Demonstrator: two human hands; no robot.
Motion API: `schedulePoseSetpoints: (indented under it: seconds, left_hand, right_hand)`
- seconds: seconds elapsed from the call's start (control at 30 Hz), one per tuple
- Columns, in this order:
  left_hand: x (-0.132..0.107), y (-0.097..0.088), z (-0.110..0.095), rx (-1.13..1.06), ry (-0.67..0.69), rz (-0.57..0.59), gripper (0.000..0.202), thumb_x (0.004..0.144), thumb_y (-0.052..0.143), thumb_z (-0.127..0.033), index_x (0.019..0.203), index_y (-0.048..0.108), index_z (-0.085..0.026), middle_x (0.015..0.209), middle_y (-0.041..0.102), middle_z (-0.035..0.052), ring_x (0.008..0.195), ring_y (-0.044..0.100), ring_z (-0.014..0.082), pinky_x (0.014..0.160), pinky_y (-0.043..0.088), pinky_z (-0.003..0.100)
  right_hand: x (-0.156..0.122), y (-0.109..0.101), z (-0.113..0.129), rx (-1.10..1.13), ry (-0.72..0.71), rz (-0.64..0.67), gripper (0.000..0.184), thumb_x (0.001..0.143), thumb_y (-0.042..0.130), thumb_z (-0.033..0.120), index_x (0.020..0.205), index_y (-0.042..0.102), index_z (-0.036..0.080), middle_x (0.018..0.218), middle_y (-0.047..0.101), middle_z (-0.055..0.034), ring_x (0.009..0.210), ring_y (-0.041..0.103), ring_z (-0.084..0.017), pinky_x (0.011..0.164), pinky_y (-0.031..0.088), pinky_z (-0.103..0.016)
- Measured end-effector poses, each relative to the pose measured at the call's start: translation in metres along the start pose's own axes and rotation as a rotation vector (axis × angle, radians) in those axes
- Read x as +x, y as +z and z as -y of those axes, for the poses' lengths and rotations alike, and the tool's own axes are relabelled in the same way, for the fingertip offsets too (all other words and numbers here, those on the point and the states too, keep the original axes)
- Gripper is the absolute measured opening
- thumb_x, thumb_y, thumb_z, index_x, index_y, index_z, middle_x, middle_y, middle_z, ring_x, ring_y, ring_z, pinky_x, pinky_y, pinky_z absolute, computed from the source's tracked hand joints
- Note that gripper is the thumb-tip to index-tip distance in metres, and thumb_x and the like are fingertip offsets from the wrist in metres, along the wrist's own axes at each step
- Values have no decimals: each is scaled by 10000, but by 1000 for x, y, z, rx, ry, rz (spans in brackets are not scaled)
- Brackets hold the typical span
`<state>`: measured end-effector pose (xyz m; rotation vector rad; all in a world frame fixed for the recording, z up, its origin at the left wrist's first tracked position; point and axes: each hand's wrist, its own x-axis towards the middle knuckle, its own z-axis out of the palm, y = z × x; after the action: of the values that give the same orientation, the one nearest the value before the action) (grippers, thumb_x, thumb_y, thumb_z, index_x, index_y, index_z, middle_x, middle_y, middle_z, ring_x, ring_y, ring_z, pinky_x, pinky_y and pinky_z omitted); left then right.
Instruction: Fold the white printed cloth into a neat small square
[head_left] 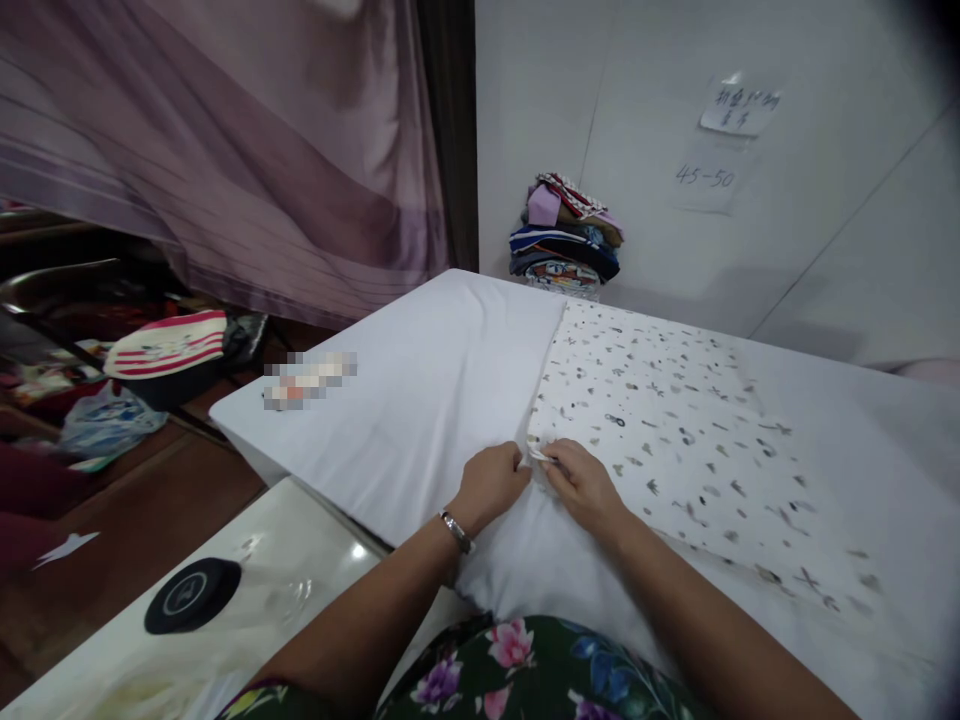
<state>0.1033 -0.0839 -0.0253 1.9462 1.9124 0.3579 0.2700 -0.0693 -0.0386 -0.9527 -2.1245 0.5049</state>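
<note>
A white cloth (667, 440) printed with small grey and brown figures lies spread flat over the right half of the white-covered table (420, 400). At its near left corner, my right hand (581, 480) pinches the bunched edge between thumb and fingers. Right beside it, my left hand (491, 485) is closed at the same corner, knuckles up, a bracelet on its wrist. The fingertips of this left hand are mostly hidden, with a bit of white fabric showing between the two hands.
A stack of folded clothes (566, 235) stands by the wall behind the table. A blurred small item (307, 382) lies near the left edge. At lower left, a pale side surface (277, 590) bears a round black object (193, 595). A purple curtain (300, 150) hangs at left.
</note>
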Motion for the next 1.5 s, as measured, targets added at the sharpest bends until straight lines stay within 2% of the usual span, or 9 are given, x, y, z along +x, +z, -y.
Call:
schedulePoseSetpoints:
  seconds: [0.13, 0.27, 0.33, 0.5, 0.7, 0.87, 1.07, 1.23, 1.5]
  left_hand:
    - [1, -2, 4, -99, 19, -36, 120, 749, 518, -280, 668, 546, -195, 658, 595, 0, 630, 531, 153, 543, 291, 248]
    - [1, -3, 10, -356, -14, -96, 165, 718, 520, -262, 579, 469, -188, 573, 525, -33, 570, 477, 122, 526, 307, 231]
    - [1, -3, 13, -484, -38, -88, 168, 700, 519, -240, 558, 448, -187, 539, 502, -42, 548, 477, 115, 517, 326, 224]
    - [-1, 2, 14, -888, -161, 56, 103, 697, 532, -214, 642, 452, -183, 543, 567, -33, 528, 566, 126, 535, 431, 239]
    - [-4, 5, 13, -1220, -216, 107, 215, 675, 608, -196, 850, 487, -165, 674, 620, -20, 573, 609, 113, 586, 494, 252]
    - [-8, 6, 13, -1259, -143, 98, 326, 648, 631, -179, 940, 486, -168, 702, 628, -20, 604, 598, 102, 590, 485, 230]
    - [-9, 11, 15, -1220, -93, 61, 314, 649, 573, -131, 950, 492, -173, 707, 621, -29, 616, 584, 99, 582, 471, 218]
    - [-9, 15, 15, -1186, -76, 30, 320, 680, 555, -163, 991, 479, -174, 714, 594, -31, 661, 596, 118, 585, 486, 230]
    - [-13, 15, 13, -1112, -87, 0, 279, 722, 498, -169, 1001, 489, -177, 795, 610, -6, 703, 601, 119, 617, 500, 237]
  right_hand:
    - [-1, 2, 0, -4, -22, -3, 162, 895, 423, 212, 960, 571, 212, 945, 601, -65, 913, 548, -186, 801, 468, -327]
    - [-2, 5, 3, -16, -30, -11, 168, 888, 430, 202, 991, 562, 218, 981, 595, -74, 946, 546, -195, 819, 476, -345]
    - [-1, 8, 6, -17, -28, 8, 158, 886, 435, 200, 982, 560, 216, 966, 591, -70, 933, 546, -192, 811, 476, -336]
    - [0, 14, 11, -22, 7, 38, 122, 888, 441, 190, 931, 553, 209, 915, 577, -57, 893, 534, -186, 783, 459, -319]
    - [-1, 20, 8, -41, 21, 49, 98, 879, 448, 185, 898, 542, 205, 889, 572, -54, 862, 522, -184, 762, 451, -317]
    - [-2, 23, 6, -22, 5, 53, 115, 847, 465, 161, 910, 551, 204, 905, 578, -61, 883, 528, -189, 772, 459, -321]
    - [-2, 20, 7, 74, 13, 32, 132, 858, 479, 210, 951, 574, 215, 897, 597, -57, 855, 555, -183, 759, 470, -316]
    - [0, 17, 8, 105, 54, 12, 164, 902, 430, 229, 865, 589, 212, 823, 598, -42, 784, 559, -165, 707, 464, -289]
    - [-3, 17, 15, -82, -43, 52, 169, 905, 409, 204, 912, 577, 214, 896, 599, -67, 877, 550, -187, 761, 475, -321]
